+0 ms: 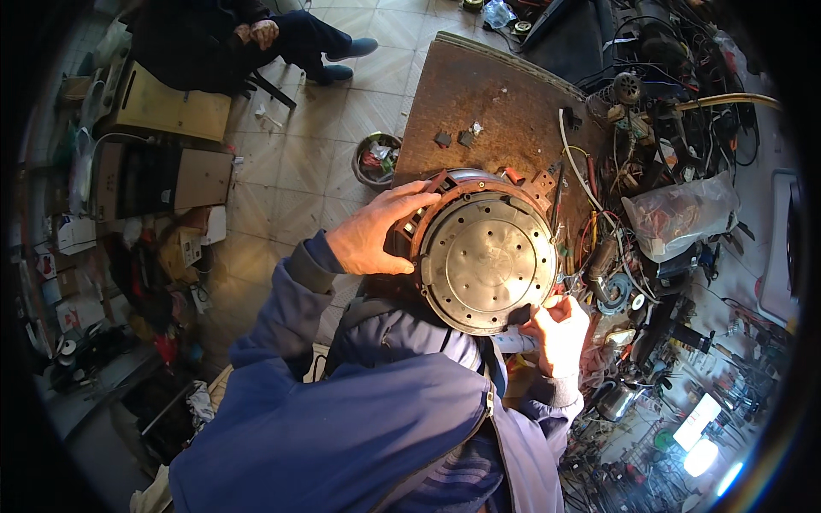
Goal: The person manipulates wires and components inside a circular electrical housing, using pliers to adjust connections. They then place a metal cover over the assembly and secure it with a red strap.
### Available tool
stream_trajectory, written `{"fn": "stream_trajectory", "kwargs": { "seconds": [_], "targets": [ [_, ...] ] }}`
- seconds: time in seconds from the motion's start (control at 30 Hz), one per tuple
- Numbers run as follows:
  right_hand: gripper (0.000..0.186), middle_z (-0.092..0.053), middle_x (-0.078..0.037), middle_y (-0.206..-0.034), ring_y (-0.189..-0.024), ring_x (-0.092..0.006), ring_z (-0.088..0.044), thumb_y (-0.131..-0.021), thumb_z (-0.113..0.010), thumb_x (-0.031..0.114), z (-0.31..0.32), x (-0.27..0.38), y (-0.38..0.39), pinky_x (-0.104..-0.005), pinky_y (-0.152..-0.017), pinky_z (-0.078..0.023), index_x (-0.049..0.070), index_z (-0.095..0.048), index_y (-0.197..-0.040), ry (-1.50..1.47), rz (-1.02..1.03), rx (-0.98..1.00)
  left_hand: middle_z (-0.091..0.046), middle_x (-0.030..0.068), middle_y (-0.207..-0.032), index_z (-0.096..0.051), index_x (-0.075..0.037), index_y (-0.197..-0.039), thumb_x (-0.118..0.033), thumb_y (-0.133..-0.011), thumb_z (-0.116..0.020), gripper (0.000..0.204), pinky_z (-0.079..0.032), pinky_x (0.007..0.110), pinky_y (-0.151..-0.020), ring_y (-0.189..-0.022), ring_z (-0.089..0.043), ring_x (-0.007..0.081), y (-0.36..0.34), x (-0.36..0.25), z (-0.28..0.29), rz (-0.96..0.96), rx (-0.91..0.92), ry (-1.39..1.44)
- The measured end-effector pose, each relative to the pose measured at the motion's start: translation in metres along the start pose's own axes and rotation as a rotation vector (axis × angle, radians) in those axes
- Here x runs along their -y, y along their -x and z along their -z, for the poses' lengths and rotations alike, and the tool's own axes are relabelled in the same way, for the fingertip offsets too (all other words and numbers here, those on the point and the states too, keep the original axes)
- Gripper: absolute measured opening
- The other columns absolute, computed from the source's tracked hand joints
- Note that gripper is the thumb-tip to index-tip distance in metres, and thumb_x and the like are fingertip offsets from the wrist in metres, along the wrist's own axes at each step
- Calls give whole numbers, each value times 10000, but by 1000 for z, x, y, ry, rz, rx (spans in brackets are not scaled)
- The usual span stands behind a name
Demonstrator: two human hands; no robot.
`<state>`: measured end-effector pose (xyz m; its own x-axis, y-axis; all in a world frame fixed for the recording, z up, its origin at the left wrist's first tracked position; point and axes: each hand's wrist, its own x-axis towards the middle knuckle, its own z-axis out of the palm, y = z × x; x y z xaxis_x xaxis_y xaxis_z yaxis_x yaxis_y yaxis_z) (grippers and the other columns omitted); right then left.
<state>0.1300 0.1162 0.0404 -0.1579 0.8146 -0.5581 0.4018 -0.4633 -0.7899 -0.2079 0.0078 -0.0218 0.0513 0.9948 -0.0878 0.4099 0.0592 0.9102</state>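
A round appliance part with a dull metal disc (pixel 491 265) faces up in front of me, at the near end of the workbench. Small holes ring the disc, and a reddish-brown frame (pixel 439 209) with slotted tabs surrounds it. My left hand (pixel 376 229) grips the frame's left side, fingers over the upper left edge and thumb at the lower left. At the lower right rim, my right hand (pixel 558 329) is closed in a pinch, strongly lit. A small dark bit shows by its fingertips; what they hold is not clear.
The brown workbench (pixel 462 103) carries small dark pieces (pixel 442 138) beyond the part. Cables, tools and a clear plastic bag (pixel 684 214) crowd the right. A waste bin (pixel 376 161) stands on the floor left of the bench. A seated person (pixel 295 38) is at upper left.
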Motion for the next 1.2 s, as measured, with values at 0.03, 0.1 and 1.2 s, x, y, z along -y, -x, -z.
{"fn": "stream_trajectory", "kwargs": {
  "seconds": [0.03,0.1,1.2],
  "targets": [
    [147,-670,-123,-734,-579,-182,-683,-850,-678,-29,-1,2,0,-309,-554,-581,-30,-536,-888,-3,-6,-6,-322,183,-1647,-405,-134,-1575,-124,-664,-908,1041,-323,466,-1224,-1541,-299,346,0,1,0,11,7,8],
    [165,-665,-114,-767,-609,-177,-680,-876,-706,2,1,1,1,-328,-592,-604,-37,-553,-926,-36,-18,7,-316,191,-1649,-398,-140,-1581,-132,-659,-915,1056,-317,469,-1227,-1546,-289,348,-1,2,1,31,24,24],
    [180,-690,-132,-805,-639,-230,-727,-922,-712,29,-11,-15,17,-350,-613,-646,-25,-551,-981,-171,-132,-31,-365,198,-1619,-741,-155,-1227,-180,-656,-962,613,-397,479,-1189,-1475,-404,401,-9,10,-7,-104,-100,194]
  ]
}}
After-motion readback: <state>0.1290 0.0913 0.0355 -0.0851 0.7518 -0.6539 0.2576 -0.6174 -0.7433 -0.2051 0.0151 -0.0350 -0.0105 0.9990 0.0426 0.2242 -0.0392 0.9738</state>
